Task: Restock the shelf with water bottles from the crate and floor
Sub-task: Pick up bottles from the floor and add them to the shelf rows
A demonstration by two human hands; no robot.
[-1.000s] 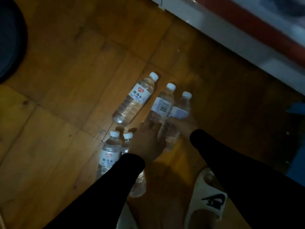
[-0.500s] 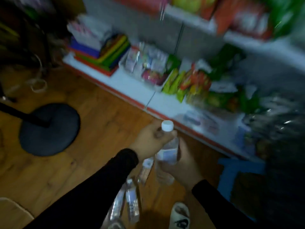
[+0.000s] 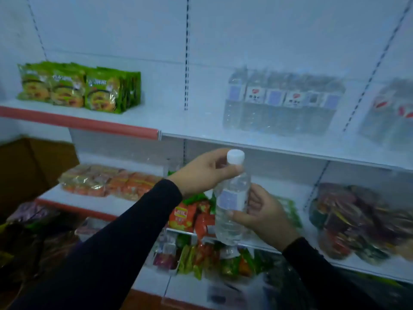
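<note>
**1 bottle held upright in 2 hands before the shelf**

The white shelf (image 3: 279,145) fills the view, its upper board running from left to right just above the hands. On that board stands a row of water bottles (image 3: 283,101), blurred, against the back panel, with green noodle packs (image 3: 78,88) well apart to the left. Lower boards carry orange snack packs (image 3: 111,183) and a heap of dark mixed packets (image 3: 357,222) at the right.

The water bottle (image 3: 231,202) is in the air in front of the shelf, below the upper board's edge, upright with a slight tilt, white cap on top.

The left hand (image 3: 205,173) reaches in from the lower left, sleeve in black, and grips the bottle's neck just under the cap, thumb across the front. The right hand (image 3: 263,213) comes from the lower right, also in a black sleeve, and wraps the bottle's lower body from the right side, thumb on the front below the label, fingers curled behind it.
</note>
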